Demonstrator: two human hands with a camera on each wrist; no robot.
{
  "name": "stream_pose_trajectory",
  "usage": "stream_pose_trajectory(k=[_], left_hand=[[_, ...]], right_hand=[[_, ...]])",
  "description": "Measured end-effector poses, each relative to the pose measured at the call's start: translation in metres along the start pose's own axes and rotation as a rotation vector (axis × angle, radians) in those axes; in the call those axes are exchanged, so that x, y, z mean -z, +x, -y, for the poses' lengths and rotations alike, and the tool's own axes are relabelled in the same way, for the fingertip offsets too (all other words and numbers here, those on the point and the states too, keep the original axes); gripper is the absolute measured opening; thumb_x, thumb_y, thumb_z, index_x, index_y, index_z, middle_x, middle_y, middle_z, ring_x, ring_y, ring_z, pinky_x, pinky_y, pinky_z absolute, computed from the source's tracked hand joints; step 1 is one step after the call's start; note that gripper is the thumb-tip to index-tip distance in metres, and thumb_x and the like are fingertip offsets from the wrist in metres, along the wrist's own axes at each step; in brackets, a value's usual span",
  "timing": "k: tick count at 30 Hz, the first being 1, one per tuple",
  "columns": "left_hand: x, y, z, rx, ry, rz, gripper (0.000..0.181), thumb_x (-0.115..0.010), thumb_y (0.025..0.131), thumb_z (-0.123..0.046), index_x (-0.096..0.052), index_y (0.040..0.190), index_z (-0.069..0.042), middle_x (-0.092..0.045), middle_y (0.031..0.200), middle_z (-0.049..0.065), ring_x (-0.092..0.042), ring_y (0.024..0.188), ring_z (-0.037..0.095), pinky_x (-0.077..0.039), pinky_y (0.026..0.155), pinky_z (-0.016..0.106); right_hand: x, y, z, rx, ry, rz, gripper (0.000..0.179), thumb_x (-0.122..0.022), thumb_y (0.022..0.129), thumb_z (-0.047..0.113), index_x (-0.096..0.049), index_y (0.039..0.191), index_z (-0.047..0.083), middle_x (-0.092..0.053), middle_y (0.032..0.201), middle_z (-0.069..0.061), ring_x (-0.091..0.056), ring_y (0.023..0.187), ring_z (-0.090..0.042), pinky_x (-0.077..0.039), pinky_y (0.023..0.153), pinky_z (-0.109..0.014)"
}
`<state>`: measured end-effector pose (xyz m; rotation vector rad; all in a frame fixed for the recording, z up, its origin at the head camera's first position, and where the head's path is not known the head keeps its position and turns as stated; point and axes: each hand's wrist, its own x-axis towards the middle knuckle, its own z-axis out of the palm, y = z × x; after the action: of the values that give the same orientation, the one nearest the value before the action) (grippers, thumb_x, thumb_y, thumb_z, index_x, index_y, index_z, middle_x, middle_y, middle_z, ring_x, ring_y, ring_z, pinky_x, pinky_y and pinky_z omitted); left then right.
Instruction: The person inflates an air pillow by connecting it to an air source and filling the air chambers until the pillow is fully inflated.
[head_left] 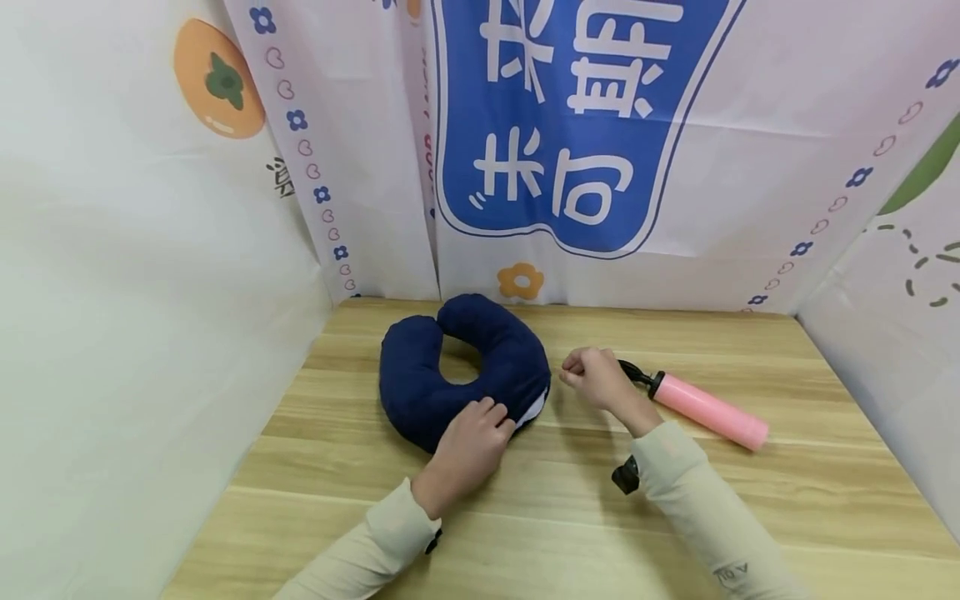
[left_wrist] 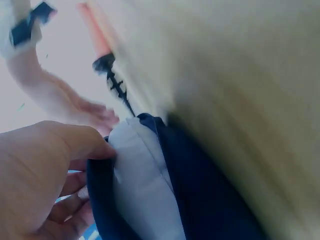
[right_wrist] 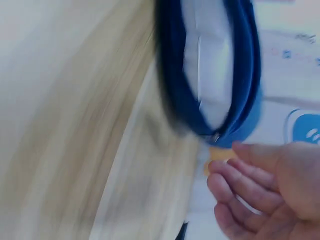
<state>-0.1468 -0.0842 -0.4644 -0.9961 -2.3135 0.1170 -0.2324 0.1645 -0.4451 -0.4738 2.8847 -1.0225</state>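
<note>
A navy U-shaped neck pillow [head_left: 420, 400] lies on the wooden table, the gap between its ends facing the back wall. Along its near right side the cover gapes, and a white inner [left_wrist: 145, 185] shows inside. My left hand [head_left: 471, 446] pinches the edge of the cover beside this opening, the thumb on the fabric in the left wrist view. Just off the pillow's right side hovers my right hand [head_left: 596, 379], fingers loosely bent and holding nothing. In the right wrist view, a small zipper pull [right_wrist: 215, 136] sits at the end of the opening, close to the right fingertips.
A pink hand pump [head_left: 712, 410] with a black hose [head_left: 633, 371] lies on the table [head_left: 540, 533] to the right, partly behind my right hand. Printed white cloth [head_left: 750, 200] hangs along the back and sides.
</note>
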Motion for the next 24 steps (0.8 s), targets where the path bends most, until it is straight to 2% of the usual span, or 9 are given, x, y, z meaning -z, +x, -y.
stream_pose_trajectory(k=[3,6,12,16,19,22,24], left_hand=[[0.001,-0.003,-0.005,-0.011,0.027,0.017,0.008,-0.074,0.096,-0.013,-0.078,0.09,-0.016,-0.067,0.086,0.0,-0.059,0.079,0.019,-0.054,0.071,0.029],[0.003,-0.007,-0.006,0.028,0.018,0.023,0.002,-0.076,0.096,-0.013,-0.076,0.094,-0.014,-0.066,0.087,0.001,-0.059,0.08,0.019,-0.052,0.07,0.028],[0.0,-0.017,0.0,0.098,-0.025,0.013,0.008,-0.077,0.093,-0.006,-0.071,0.093,-0.011,-0.062,0.085,0.002,-0.056,0.077,0.018,-0.05,0.067,0.028],[-0.001,-0.02,0.006,0.118,-0.04,-0.02,0.012,-0.079,0.091,-0.005,-0.068,0.089,-0.01,-0.061,0.083,0.003,-0.055,0.075,0.018,-0.049,0.065,0.027],[0.002,-0.023,0.018,0.147,-0.049,-0.037,0.014,-0.078,0.087,-0.001,-0.067,0.088,-0.009,-0.06,0.083,0.003,-0.055,0.075,0.02,-0.049,0.064,0.029],[0.008,-0.028,0.037,0.186,-0.066,-0.063,0.016,-0.078,0.084,0.001,-0.065,0.087,-0.008,-0.058,0.083,0.005,-0.053,0.074,0.023,-0.047,0.063,0.032],[0.01,-0.03,0.052,0.207,-0.078,-0.111,0.019,-0.078,0.081,0.002,-0.062,0.085,-0.006,-0.056,0.081,0.006,-0.052,0.072,0.026,-0.045,0.062,0.035]], right_hand=[[-0.004,0.011,-0.01,0.066,-0.029,0.059,0.023,-0.067,0.102,0.01,-0.073,0.117,-0.007,-0.079,0.108,-0.019,-0.077,0.103,-0.034,-0.063,0.091,-0.045],[-0.013,0.019,-0.017,0.125,-0.047,0.08,0.021,-0.068,0.102,0.011,-0.077,0.116,-0.002,-0.081,0.107,-0.015,-0.077,0.101,-0.029,-0.062,0.091,-0.044],[-0.025,0.022,-0.023,0.142,-0.028,0.029,0.012,-0.069,0.102,0.011,-0.08,0.103,0.01,-0.079,0.092,-0.004,-0.068,0.081,-0.011,-0.057,0.077,-0.035],[-0.025,0.017,-0.023,0.175,-0.036,0.006,0.016,-0.066,0.1,0.008,-0.073,0.086,0.011,-0.064,0.07,0.004,-0.052,0.062,-0.007,-0.045,0.064,-0.026],[-0.019,0.012,-0.02,0.233,-0.055,0.02,0.019,-0.066,0.099,0.007,-0.068,0.081,0.011,-0.055,0.064,0.007,-0.045,0.056,-0.005,-0.04,0.061,-0.024],[-0.01,0.003,-0.012,0.296,-0.058,0.049,0.016,-0.066,0.1,0.01,-0.071,0.085,0.011,-0.062,0.068,0.009,-0.048,0.057,-0.001,-0.044,0.062,-0.023],[-0.005,-0.005,-0.002,0.321,-0.05,0.07,0.016,-0.066,0.101,0.012,-0.073,0.086,0.013,-0.067,0.07,0.009,-0.052,0.06,0.001,-0.047,0.063,-0.022]])
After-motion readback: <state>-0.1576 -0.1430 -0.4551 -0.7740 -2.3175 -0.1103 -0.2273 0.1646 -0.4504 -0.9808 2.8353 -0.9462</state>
